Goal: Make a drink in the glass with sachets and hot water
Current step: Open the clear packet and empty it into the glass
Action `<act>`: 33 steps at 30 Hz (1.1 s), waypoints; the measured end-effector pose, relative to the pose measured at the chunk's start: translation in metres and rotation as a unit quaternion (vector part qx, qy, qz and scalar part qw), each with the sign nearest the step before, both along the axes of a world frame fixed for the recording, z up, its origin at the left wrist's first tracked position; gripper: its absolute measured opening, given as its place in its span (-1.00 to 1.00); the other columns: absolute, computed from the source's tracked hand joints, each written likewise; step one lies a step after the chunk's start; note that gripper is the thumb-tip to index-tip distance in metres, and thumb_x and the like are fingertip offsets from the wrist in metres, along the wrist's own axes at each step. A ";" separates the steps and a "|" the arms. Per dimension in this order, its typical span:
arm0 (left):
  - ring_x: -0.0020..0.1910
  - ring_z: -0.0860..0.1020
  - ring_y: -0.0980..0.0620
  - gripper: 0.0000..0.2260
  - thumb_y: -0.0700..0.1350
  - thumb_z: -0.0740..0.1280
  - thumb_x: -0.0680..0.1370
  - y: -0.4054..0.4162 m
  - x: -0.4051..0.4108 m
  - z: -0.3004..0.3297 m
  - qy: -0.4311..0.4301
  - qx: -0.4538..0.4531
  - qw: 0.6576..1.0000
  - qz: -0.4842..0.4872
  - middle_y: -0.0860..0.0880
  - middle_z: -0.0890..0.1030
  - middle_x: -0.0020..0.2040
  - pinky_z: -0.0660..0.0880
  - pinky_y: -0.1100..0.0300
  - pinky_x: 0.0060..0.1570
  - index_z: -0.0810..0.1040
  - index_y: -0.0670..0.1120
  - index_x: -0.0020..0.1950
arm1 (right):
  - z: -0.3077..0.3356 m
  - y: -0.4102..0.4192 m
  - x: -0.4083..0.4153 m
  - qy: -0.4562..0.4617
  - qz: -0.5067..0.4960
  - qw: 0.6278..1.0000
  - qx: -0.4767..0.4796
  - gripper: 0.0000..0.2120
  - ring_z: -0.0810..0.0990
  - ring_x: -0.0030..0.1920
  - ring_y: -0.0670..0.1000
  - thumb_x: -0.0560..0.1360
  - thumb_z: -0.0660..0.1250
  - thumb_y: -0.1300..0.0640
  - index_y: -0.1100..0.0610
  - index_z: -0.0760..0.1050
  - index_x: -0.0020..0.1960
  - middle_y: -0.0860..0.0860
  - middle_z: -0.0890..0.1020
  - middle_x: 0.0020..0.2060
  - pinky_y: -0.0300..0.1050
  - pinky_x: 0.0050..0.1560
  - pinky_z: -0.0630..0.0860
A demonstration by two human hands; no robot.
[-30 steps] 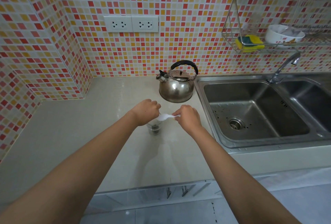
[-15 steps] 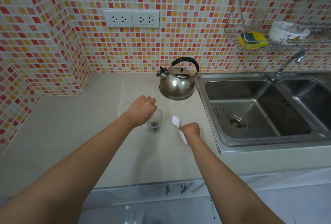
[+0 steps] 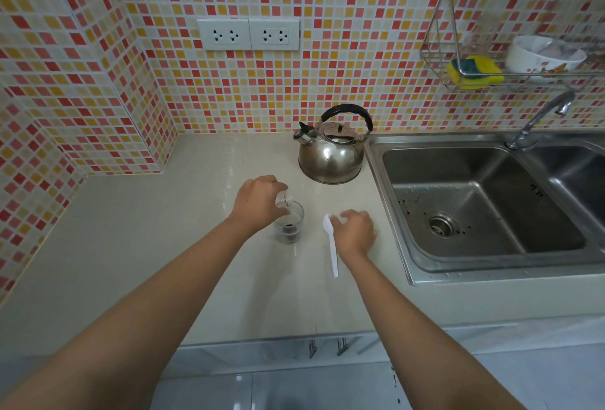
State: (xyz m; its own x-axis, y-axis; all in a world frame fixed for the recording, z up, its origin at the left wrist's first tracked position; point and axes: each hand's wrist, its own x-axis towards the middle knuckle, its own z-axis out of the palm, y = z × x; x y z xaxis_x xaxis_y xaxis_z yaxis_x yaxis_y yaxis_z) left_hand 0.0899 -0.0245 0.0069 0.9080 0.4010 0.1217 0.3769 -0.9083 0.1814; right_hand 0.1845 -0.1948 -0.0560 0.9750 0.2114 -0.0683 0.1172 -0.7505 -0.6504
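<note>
- Left hand [image 3: 258,201] pinches something small and clear (perhaps a sachet) over the short clear glass [image 3: 289,221].
- Right hand [image 3: 355,229], fingers spread and empty, lies just right of the white plastic spoon [image 3: 331,246], whose handle points near.

Pale beige counter [image 3: 137,246], glossy, running into a tiled corner on the left and meeting the steel sink [image 3: 389,200] on the right. Back by the wall sits a shiny metal kettle [image 3: 330,157] with a black handle, just beside the sink's rim. Nearer the front edge stands a small clear glass [image 3: 289,224], something dark at its bottom. Right of the glass, a white plastic spoon [image 3: 331,246] lies flat, bowl pointing toward the wall.
</note>
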 end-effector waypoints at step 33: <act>-0.34 0.57 0.06 -0.90 -0.25 0.44 0.46 0.012 -0.020 0.004 -0.168 -0.491 0.853 0.052 -0.17 0.63 -0.23 0.50 0.42 -0.29 0.65 -0.27 -0.08 | 0.077 0.055 0.010 0.092 0.330 0.927 0.154 -0.96 0.51 -0.50 -0.24 0.43 0.42 0.29 0.20 0.64 -0.17 -0.02 0.59 -0.42 -0.36 -0.39 0.47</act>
State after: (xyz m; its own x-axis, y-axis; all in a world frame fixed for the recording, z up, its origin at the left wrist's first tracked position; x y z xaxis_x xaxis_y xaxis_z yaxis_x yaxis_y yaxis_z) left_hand 0.0697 -0.0125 0.0111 0.8415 0.5354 -0.0715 0.2221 -0.2223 0.9493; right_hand 0.1942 -0.1402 0.0210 0.6036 0.7952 -0.0573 0.3518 -0.3302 -0.8759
